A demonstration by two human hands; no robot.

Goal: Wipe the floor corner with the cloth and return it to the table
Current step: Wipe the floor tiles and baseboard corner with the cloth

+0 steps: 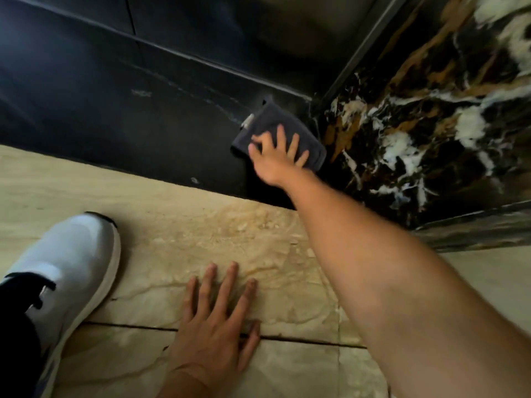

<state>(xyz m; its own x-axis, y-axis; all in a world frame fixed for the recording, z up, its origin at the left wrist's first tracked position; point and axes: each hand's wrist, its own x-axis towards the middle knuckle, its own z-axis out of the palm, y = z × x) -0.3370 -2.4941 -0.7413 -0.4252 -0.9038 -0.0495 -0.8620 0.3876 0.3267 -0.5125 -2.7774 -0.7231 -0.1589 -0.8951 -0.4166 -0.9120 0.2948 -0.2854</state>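
Right hand (275,159) reaches forward, fingers spread, palm pressed flat on dark grey cloth (287,130); no pinch or closed grip seen. Cloth lies folded on black floor strip (129,122), in corner just beside veined marble panel (431,124), touching or nearly touching it. Small pale tag at cloth's far-left edge. Left hand (218,326) open, flat on beige floor tile (172,231), well nearer than cloth, holding nothing. 1 white shoe (71,268) left of left hand.

Both forearms are bare, unsleeved. At lower left: a white sneaker (69,271) with black trim, beside dark trousers (14,349).
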